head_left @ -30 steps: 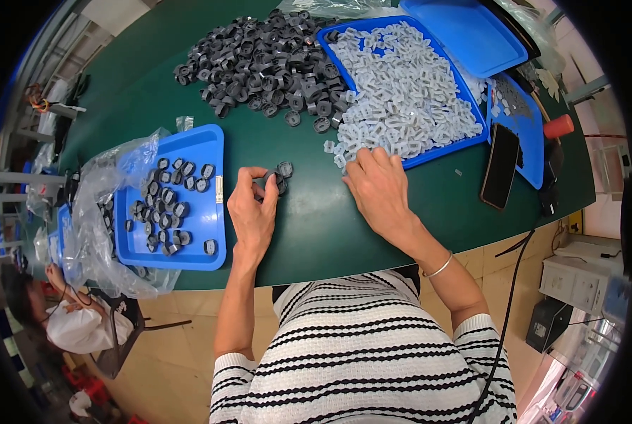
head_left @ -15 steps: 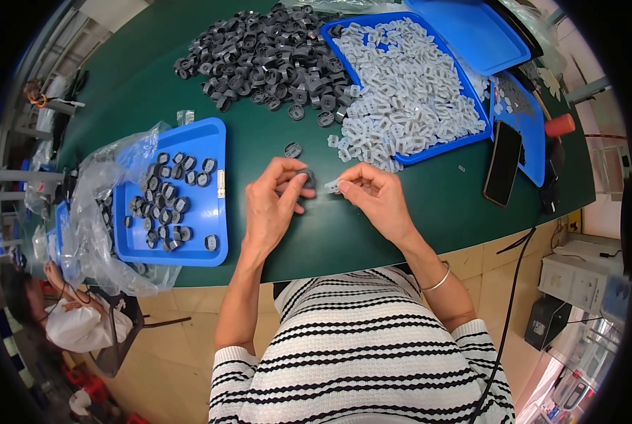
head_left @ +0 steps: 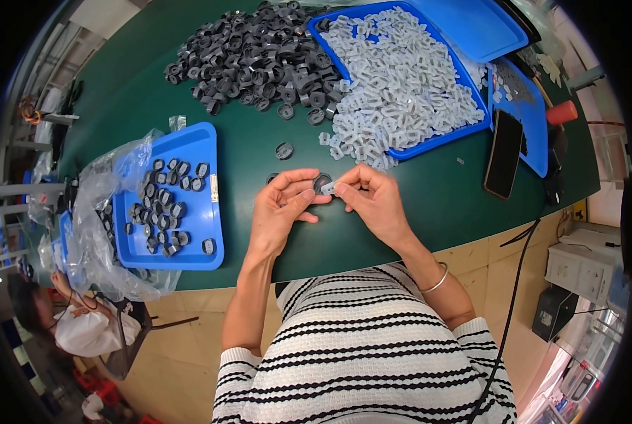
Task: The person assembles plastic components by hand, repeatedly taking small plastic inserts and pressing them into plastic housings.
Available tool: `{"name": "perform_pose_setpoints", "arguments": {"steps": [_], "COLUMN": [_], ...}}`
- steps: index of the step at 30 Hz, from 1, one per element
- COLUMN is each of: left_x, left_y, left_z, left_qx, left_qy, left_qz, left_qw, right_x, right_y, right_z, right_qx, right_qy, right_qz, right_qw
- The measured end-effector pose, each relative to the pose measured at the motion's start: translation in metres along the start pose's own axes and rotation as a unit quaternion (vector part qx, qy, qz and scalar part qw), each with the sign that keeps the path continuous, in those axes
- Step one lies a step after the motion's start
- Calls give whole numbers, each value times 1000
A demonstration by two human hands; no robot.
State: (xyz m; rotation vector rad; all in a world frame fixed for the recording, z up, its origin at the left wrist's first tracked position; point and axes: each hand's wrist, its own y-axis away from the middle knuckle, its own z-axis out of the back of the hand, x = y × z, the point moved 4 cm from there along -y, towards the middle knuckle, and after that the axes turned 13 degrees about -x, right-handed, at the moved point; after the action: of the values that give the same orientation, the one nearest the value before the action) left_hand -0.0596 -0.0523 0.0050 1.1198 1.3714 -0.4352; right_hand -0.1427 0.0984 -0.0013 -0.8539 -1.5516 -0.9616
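My left hand is closed on a round dark grey plastic part, held at the fingertips with its hollow side showing. My right hand pinches a small translucent white plastic piece between thumb and fingers. The white piece is right up against the dark part and overlaps it; whether it sits inside cannot be made out. On the green table just beyond lies a loose dark part. Another dark part is partly hidden behind my left fingers.
A heap of dark parts lies at the back. Beside it a blue tray overflows with white pieces. The left blue tray holds several dark parts beside plastic film. A phone lies right. Another person sits far left.
My hands have come together: the white piece has moved from a gap beside the dark part to right against it. The dark part has turned to show its hollow side. The view has shifted slightly.
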Motion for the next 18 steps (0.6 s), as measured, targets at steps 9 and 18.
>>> {"name": "perform_pose_setpoints", "arguments": {"steps": [9, 18], "left_x": [5, 7], "left_y": [5, 6], "left_z": [0, 2], "left_qx": [-16, -19], "left_qy": [18, 25], "left_qz": [27, 21], "left_qw": [999, 999], "right_x": [7, 18], "right_y": [-3, -2], "right_z": [-2, -2], "right_qx": [-9, 24], "right_qy": [50, 136], "right_qz": [34, 26], "right_qw": [998, 990]}}
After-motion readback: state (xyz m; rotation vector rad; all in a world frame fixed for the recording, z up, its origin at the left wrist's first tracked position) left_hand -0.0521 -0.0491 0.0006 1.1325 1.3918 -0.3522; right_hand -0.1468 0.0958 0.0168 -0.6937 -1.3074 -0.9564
